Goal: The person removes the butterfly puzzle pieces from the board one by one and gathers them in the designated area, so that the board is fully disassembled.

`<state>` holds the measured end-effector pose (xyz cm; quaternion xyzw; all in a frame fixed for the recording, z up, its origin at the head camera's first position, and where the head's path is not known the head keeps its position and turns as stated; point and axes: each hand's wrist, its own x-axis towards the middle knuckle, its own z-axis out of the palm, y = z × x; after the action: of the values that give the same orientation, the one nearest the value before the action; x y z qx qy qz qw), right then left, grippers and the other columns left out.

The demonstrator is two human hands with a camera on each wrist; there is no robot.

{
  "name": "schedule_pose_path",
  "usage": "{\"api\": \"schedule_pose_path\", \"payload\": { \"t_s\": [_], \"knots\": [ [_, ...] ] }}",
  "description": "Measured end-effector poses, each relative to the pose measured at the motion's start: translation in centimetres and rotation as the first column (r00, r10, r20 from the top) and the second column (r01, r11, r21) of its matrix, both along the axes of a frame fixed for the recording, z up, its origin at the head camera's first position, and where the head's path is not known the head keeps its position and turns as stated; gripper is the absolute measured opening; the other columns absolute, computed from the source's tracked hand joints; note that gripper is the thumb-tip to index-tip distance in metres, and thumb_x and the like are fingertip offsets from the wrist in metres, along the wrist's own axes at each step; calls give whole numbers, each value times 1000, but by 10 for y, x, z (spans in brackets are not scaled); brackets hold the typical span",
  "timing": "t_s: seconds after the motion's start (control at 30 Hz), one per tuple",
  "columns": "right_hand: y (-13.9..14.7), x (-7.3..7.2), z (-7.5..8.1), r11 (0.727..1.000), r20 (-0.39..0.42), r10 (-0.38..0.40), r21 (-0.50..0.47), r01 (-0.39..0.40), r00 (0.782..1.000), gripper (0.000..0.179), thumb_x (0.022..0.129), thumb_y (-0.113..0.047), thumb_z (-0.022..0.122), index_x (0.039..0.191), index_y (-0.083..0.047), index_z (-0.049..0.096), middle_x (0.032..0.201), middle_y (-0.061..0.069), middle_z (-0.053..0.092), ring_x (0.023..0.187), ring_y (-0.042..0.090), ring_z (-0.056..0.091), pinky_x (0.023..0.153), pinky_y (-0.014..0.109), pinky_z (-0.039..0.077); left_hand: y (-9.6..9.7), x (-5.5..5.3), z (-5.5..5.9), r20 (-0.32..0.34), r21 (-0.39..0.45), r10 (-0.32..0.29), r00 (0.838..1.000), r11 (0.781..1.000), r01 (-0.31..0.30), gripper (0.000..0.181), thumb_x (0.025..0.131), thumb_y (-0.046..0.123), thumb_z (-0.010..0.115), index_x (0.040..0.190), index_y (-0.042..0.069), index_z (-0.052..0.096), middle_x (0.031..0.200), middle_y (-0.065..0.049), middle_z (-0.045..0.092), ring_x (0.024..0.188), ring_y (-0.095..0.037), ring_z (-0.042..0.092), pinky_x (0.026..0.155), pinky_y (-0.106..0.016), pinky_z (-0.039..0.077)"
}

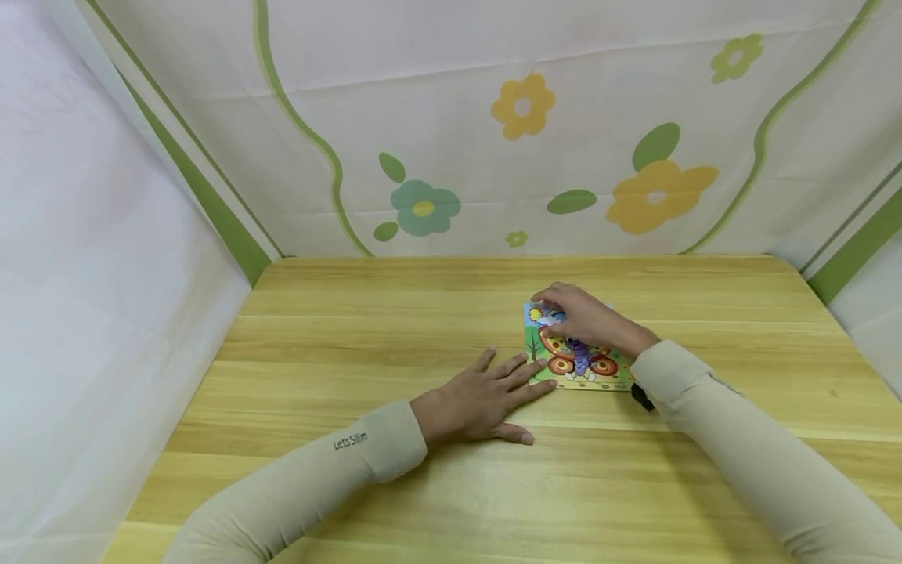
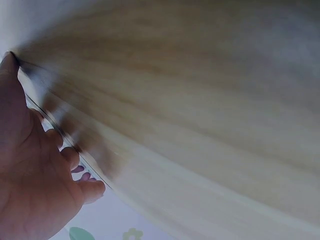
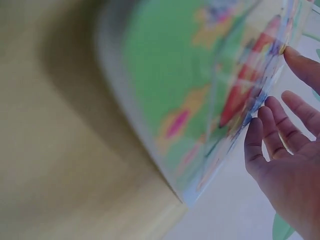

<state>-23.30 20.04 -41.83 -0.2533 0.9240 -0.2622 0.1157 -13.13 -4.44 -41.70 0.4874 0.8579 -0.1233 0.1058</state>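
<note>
Our right hand [image 1: 590,316] bends over the butterfly board [image 1: 581,362], its hold unclear; we should steady the near-left corner with our left hand [image 1: 482,398], spread wide, grasping nothing.

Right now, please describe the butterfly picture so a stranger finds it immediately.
On the wooden table, find the left hand and right hand. Partly beneath both, slightly right of centre, lies the butterfly picture, a rectangular board; its bright red, green and purple set it apart from the plain table.
</note>
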Motion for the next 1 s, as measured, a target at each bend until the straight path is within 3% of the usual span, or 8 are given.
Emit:
{"api": "schedule_pose_path", "payload": {
  "t_s": [0.57, 1.0],
  "knots": [
    [-8, -5, 6, 998, 109, -23, 62, 16, 994, 50, 98, -11, 72, 144, 2, 57, 133, 23, 58, 123, 39, 56, 102, 57, 50, 1, 1, 0, -5, -21, 5, 1000, 1000, -5, 82, 104, 75, 23, 170, 34, -3, 179, 2, -4, 166, -22, 7, 130, -57, 21],
    [-8, -8, 6, 998, 119, -8, 55, 1, 993, 48, 98, -10, 72, 143, 1, 57, 135, 24, 58, 128, 41, 53, 104, 59, 49, 0, -1, -4, -22, -18, -3, 1000, 1000, 3, 82, 103, 76, 22, 170, 34, -3, 179, 2, -5, 166, -22, 6, 131, -56, 20]
  ]
}}
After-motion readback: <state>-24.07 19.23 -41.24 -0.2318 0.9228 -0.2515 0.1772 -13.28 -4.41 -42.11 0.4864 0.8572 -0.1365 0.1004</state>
